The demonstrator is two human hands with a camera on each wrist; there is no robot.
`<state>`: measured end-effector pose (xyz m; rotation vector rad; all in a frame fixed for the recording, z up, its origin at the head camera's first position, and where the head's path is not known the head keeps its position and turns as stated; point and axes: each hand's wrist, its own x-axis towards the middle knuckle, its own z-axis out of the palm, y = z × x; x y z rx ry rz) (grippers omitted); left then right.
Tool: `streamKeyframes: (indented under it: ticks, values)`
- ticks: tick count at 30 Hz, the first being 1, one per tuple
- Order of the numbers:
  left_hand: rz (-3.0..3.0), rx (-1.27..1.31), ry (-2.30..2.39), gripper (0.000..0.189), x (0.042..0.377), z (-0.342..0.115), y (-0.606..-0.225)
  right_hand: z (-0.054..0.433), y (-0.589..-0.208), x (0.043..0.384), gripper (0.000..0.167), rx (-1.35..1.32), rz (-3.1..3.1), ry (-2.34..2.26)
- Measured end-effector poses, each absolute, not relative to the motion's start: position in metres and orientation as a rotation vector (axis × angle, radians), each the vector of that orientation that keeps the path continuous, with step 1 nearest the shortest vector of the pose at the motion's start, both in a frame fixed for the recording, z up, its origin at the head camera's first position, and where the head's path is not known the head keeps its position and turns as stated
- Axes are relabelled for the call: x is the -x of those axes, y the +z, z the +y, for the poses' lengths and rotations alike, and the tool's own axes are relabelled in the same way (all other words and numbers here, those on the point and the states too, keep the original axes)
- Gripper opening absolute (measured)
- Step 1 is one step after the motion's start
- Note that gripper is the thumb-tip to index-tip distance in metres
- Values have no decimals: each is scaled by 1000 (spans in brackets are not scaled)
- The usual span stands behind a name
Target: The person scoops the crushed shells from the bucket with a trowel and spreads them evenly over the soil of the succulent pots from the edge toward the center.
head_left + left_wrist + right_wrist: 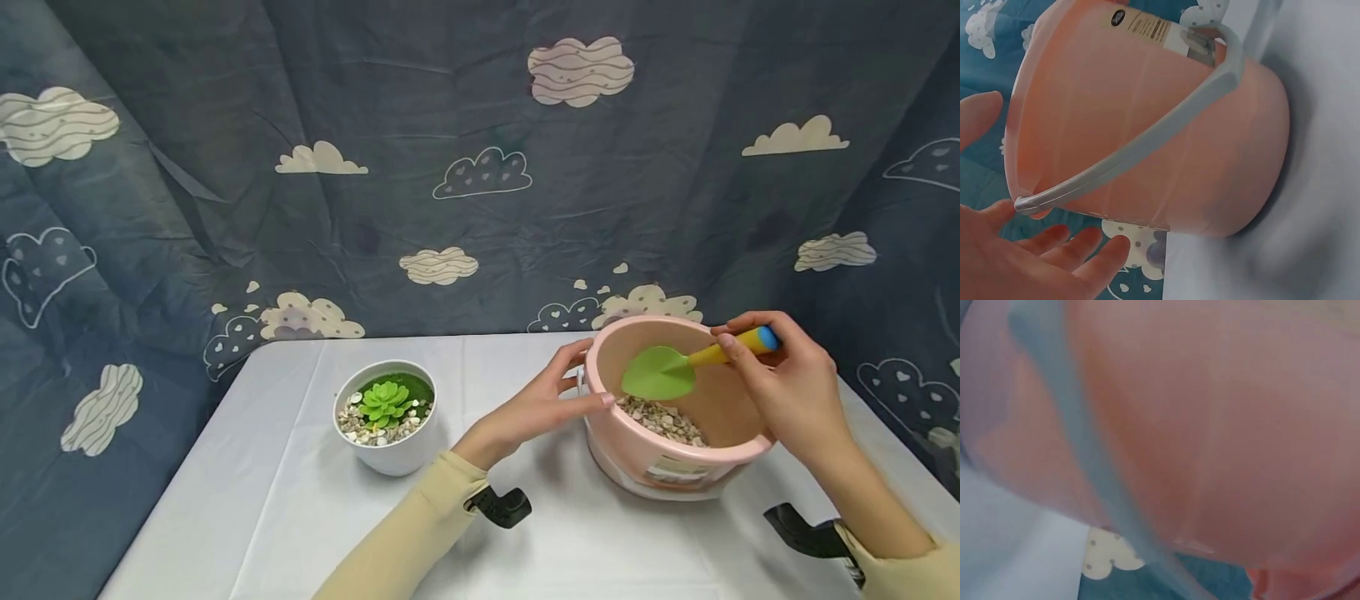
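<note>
My right hand (pixel 802 396) grips the yellow, blue-tipped handle of a small toy shovel (pixel 660 373). Its green blade is tilted inside a pink bucket (pixel 626 454), above a layer of gravel (pixel 663 421). On the bucket's left side, my left hand (pixel 536 408) rests at the rim with thumb and fingers spread. The left wrist view shows its index fingertip right where the grey bail handle (pixel 1135 150) meets the rim. In the right wrist view, the bucket wall (pixel 1241 425) fills most of the picture, and the shovel is out of sight.
A white pot (pixel 393 454) with a green succulent (pixel 385 403) and pebbles stands left of the bucket. Both stand on a white-covered table (pixel 300 500). Behind it hangs a dark blue cloth (pixel 480 225) with cloud prints.
</note>
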<state>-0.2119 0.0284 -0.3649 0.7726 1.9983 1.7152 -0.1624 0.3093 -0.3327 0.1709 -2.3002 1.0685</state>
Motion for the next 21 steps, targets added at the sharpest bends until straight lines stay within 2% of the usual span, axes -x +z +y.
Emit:
streamKeyframes:
  ticks: [6,21]
  values:
    - [1994,-776,1706,81,220,39,-364,306,-335,169,21,-243,-2404,855]
    - [1695,-718,1807,99,233,52,-362,306,-331,169,25,-251,-2624,698]
